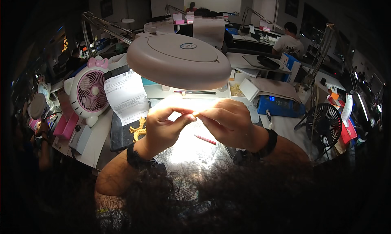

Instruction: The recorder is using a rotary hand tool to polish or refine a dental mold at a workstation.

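Under the bright lamp, my left hand point(165, 122) and my right hand point(230, 122) meet at their fingertips. Both are closed in a pinch on a small yellowish piece point(196, 113), mostly covered by the fingers, so its kind is not clear. Beside my left hand, a yellow horseshoe-shaped model like a dental arch point(138, 130) lies on a dark tray point(118, 136). Below the hands, a red pen-like tool point(205, 140) rests on the brightly lit worktop. Behind them lies a dark thin brush or pen point(195, 93).
A large round lamp head point(179, 60) hangs just beyond my hands. At left stand a pink and white fan point(91, 91) and a printed sheet point(127, 96). To the right are a blue device with a lit display point(281, 106) and a black fan point(324, 125). A person point(290, 42) sits farther back.
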Tool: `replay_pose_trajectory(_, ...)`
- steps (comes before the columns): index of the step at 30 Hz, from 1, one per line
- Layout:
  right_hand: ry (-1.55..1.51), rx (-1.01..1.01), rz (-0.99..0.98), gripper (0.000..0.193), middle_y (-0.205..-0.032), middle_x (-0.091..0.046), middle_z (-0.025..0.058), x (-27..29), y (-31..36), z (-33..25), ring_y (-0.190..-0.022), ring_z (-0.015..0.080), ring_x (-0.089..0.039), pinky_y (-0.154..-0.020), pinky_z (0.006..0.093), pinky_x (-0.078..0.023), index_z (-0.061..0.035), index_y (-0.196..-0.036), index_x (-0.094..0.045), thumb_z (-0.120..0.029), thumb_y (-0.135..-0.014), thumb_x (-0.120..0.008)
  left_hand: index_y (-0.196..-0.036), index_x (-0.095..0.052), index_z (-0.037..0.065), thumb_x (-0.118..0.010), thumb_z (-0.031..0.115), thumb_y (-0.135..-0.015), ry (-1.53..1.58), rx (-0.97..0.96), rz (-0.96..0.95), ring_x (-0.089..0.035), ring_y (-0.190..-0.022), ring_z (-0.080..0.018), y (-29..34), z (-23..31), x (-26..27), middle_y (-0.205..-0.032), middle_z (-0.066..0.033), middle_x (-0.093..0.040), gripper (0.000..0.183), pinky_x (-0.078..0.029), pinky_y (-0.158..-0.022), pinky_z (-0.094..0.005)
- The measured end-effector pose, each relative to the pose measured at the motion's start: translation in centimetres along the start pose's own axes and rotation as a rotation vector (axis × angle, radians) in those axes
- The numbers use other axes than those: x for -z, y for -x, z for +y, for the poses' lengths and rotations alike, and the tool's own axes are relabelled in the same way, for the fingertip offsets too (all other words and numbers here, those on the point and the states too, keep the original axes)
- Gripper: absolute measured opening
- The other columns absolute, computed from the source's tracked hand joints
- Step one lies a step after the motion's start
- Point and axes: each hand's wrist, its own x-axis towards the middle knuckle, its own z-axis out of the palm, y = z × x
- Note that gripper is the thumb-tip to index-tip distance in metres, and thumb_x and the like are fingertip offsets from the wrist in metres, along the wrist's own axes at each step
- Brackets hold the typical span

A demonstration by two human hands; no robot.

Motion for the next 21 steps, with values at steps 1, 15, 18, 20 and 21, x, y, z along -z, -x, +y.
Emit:
replay_pose_trajectory(1,0.0,-0.004,-0.003,0.02,-0.075,-0.065,0.0066,0.0,0.0,-0.01,-0.062,0.0243,-0.064,-0.056,0.0362,-0.048,-0.0062,-0.098,-0.07,0.0,-0.082,-0.08,-0.1,-0.071,-0.007,-0.075,-0.01,-0.09,0.0,0.0,0.0,-0.072,-0.087,-0.0159,0.01,-0.09,-0.01,-0.093,-0.0125,-0.072,0.011,-0.059,-0.08,-0.0283)
replay_pose_trajectory(15,0.006,-0.002,0.004,0.019,-0.079,-0.068,0.0072,-0.05,-0.02,-0.04,-0.067,0.0255,-0.067,-0.059,0.0369,-0.051,-0.0062,-0.097,-0.07,0.001,-0.082,-0.079,-0.096,-0.073,-0.006,-0.075,-0.007,-0.091,-0.023,-0.003,0.031,-0.071,-0.082,-0.0145,-0.22,0.21,-0.13,-0.089,-0.0111,-0.073,0.005,-0.057,-0.075,-0.026)
replay_pose_trajectory(18,0.011,0.003,0.002,0.02,-0.08,-0.068,0.0076,-0.04,0.03,-0.04,-0.067,0.026,-0.067,-0.06,0.0371,-0.051,-0.0061,-0.097,-0.07,0.001,-0.081,-0.079,-0.096,-0.073,-0.006,-0.075,-0.006,-0.091,-0.018,-0.01,0.033,-0.071,-0.082,-0.0146,-0.16,0.17,-0.2,-0.088,-0.0108,-0.073,0.005,-0.057,-0.075,-0.0262)
replay_pose_trajectory(20,0.011,0.004,-0.001,0.02,-0.08,-0.068,0.0077,-0.04,0.07,-0.04,-0.068,0.0263,-0.067,-0.06,0.0372,-0.051,-0.006,-0.097,-0.07,0.001,-0.081,-0.079,-0.096,-0.073,-0.006,-0.075,-0.006,-0.091,-0.024,0.002,0.03,-0.071,-0.082,-0.0146,0.01,0.01,-0.22,-0.089,-0.0109,-0.073,0.005,-0.056,-0.074,-0.0262)
replay_pose_trajectory(21,0.01,0.0,0.003,0.02,-0.08,-0.068,0.0077,-0.01,0.02,-0.1,-0.067,0.0263,-0.067,-0.06,0.0372,-0.051,-0.006,-0.097,-0.069,0.002,-0.081,-0.079,-0.095,-0.073,-0.006,-0.075,-0.005,-0.091,-0.031,0.014,0.027,-0.071,-0.082,-0.0145,0.06,-0.03,-0.21,-0.089,-0.011,-0.073,0.005,-0.056,-0.074,-0.0263)
